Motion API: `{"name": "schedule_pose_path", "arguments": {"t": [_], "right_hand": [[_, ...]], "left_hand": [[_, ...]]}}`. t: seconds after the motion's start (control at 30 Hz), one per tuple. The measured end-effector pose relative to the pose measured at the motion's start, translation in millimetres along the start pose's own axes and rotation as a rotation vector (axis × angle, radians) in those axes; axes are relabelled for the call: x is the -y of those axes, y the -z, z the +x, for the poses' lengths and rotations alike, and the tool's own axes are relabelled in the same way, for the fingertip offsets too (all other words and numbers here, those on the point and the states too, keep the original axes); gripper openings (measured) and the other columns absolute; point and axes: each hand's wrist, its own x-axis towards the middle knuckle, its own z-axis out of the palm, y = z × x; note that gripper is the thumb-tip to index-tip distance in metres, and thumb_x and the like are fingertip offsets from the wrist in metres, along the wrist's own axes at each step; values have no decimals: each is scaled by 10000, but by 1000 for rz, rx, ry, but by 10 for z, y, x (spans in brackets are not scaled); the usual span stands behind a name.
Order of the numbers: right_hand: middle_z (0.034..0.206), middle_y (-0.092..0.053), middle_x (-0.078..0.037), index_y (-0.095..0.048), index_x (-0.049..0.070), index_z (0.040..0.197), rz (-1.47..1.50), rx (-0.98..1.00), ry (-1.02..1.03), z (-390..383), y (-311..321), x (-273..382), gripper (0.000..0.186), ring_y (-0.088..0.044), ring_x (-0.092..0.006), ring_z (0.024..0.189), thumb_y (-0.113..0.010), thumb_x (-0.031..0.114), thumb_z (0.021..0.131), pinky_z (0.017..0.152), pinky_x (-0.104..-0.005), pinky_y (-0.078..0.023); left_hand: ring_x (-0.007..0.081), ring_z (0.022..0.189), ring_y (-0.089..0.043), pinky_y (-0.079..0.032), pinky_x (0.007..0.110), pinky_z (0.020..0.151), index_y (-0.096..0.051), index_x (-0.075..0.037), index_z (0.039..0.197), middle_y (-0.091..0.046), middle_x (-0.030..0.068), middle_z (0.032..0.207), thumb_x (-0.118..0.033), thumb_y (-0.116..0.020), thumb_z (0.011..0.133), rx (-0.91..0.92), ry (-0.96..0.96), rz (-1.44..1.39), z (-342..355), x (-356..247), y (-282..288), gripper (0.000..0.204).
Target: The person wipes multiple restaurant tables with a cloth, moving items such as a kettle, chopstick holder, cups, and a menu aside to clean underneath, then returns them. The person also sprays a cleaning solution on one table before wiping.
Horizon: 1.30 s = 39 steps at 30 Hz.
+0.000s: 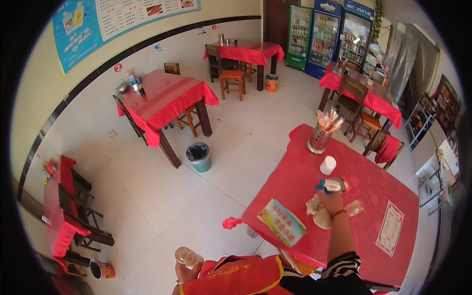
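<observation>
Down at the lower middle, my left hand (188,271) is closed round a small clear jar (188,257), held off to the left of the red-covered table (275,196). My right hand (331,200) reaches over that table, its fingers at a white bottle with a teal top (332,185); they look closed on it, though the fingertips are hidden. A crumpled pale cloth (320,216) lies by my right wrist. Another small clear jar (354,208) is to the right of that wrist. Beyond the bottle are a white cup or roll (328,165) and a metal chopstick holder (319,140).
A colourful booklet (282,222) lies at the table's left side, a printed sheet (391,227) at its right. A teal bin (199,157) stands on the floor. Other red-covered tables (164,98) with chairs stand around; drinks fridges (323,38) line the back.
</observation>
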Motion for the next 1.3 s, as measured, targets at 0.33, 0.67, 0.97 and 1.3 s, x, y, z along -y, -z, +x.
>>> {"name": "schedule_pose_path", "arguments": {"t": [0.33,0.67,0.97,1.3], "right_hand": [[942,-700,-73,-654,22,1056,16,-190,-14,-73,-874,664,358,-677,-203,886,-804,254,829,807,-377,-556],[930,-695,-50,-673,66,1015,542,-213,-279,205,-2979,1615,277,-654,-155,678,-723,326,933,595,-301,-537],[1014,-703,-114,-657,47,1135,1071,-51,-900,1261,-4094,1902,493,-697,-306,887,-571,509,986,811,-418,-577],[1060,-668,-59,-659,36,1214,529,-81,-346,3877,-4145,1834,442,-627,-155,945,-775,324,898,841,-316,-532]], "left_hand": [[224,1101,-690,-548,376,959,-550,-51,1340,-717,88,1157,-206,-884,768,190,82,-23,1884,554,199,681],[207,1047,-704,-549,360,931,-646,-38,1218,-738,88,1087,-196,-877,788,431,-101,-47,4303,241,736,513],[221,1063,-686,-537,369,945,-651,-47,1203,-708,89,1100,-194,-864,798,713,-136,-184,5929,-263,-586,481],[201,972,-669,-538,362,858,-622,-59,1143,-675,59,1011,-85,-801,881,687,-149,-290,7890,-733,-2061,318]]}}
